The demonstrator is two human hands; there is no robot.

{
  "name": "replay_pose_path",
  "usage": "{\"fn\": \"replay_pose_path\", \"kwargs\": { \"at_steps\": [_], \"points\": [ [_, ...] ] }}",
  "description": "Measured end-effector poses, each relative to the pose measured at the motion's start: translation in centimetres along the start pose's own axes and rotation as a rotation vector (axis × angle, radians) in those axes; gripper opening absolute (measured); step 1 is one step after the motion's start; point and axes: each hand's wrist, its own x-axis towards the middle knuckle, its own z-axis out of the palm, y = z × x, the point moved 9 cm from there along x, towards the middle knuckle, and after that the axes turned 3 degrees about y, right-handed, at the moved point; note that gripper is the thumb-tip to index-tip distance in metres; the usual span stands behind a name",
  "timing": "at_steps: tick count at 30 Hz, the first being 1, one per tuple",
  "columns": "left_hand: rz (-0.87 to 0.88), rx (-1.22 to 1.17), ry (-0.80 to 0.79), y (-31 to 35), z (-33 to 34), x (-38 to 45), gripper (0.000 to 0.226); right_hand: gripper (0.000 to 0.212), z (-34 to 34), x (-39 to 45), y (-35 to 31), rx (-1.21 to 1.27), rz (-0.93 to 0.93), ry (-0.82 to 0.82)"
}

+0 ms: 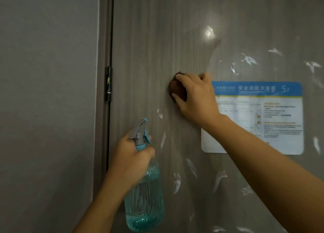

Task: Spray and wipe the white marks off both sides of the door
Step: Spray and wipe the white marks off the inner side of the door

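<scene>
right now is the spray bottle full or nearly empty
Nearly empty: the spray bottle, held in the left hand, has blue liquid only near its bottom.

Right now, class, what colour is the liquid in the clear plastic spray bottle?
Blue-green, pooled low in the clear plastic spray bottle; head view.

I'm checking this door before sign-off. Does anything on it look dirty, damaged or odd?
Yes: white marks streak the door below the right hand, which holds a dark cloth, and more lie above and beside the blue-and-white notice. A bright glare spot is probably reflection, not dirt.
</scene>
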Motion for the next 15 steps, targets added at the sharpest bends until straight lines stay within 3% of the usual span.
{"fn": "replay_pose_path", "kwargs": {
  "at_steps": [2, 5, 7, 12, 15],
  "points": [
    [-0.026, 0.018, 0.016, -0.7, -0.2, 0.1, 0.023, 0.048, 0.6, -1.8, -1.8, 0.021, -0.077, -0.025],
    [-0.037, 0.051, -0.020, -1.3, 0.3, -0.5, 0.010, 0.044, 0.5, -5.8, -3.6, 0.073, -0.161, -0.037],
    [-0.051, 0.077, -0.053, -2.1, 0.8, -1.1, 0.016, 0.044, 0.0, -6.9, -3.3, 0.066, -0.147, -0.023],
    [-0.098, 0.052, -0.119, -3.2, 2.0, -2.2, 0.025, 0.047, -0.3, -3.6, -1.5, 0.014, -0.066, 0.011],
    [-0.094, 0.015, -0.055, -3.0, 1.6, -2.0, 0.026, 0.047, 0.7, -0.5, -2.0, 0.014, -0.055, -0.009]
  ]
}}
